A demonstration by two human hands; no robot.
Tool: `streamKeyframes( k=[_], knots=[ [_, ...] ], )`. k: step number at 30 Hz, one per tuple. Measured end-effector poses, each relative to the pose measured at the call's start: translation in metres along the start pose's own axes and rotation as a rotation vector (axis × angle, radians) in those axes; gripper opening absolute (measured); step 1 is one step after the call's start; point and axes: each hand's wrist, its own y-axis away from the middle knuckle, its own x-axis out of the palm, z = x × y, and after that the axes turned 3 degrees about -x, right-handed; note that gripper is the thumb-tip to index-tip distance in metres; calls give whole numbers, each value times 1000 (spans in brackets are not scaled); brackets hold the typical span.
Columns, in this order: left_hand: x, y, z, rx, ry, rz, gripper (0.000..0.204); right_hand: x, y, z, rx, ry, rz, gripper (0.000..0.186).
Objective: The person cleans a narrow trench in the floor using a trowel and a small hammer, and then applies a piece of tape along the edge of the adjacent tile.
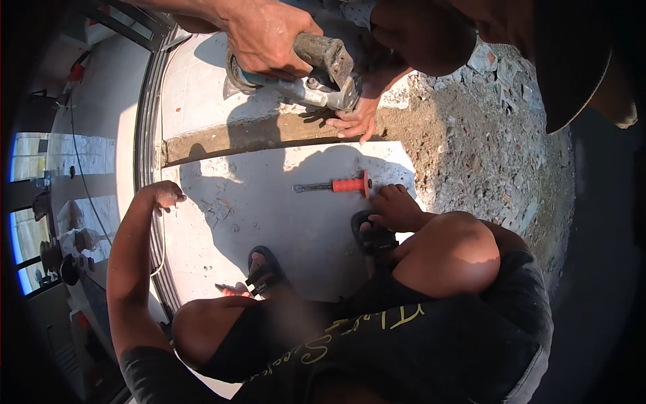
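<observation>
On the pale slab [309, 236] between my sandalled feet lies a chisel [348, 184] with a red grip and guard, its metal blade pointing left. My right hand [398, 207] rests on the slab just beside the guard, fingers stretched out, not holding the chisel. At the slab's left edge, near the door track, my left hand [168, 195] has its fingers curled; what they hold, if anything, is hidden. Across from me, another person's hand [272, 40] grips an angle grinder [316, 91]. That person's other hand [356, 121] is low by the slab's far edge.
Broken rubble and loose soil [478, 141] cover the ground at the right. A metal sliding-door track [145, 128] runs along the left, with a pale cable [163, 249] beside it. A brown trench-like strip [229, 138] borders the slab's far edge.
</observation>
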Motion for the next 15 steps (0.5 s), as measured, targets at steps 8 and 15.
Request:
streamKeyframes(
  k=[8, 15],
  knots=[
    [-71, -124, 42, 82, 1110, -566, 57, 36, 25, 41, 173, 77, -282, 50],
    [35, -212, 50, -44, 926, -168, 62, 57, 30, 48, 165, 239, -299, 49]
  ],
)
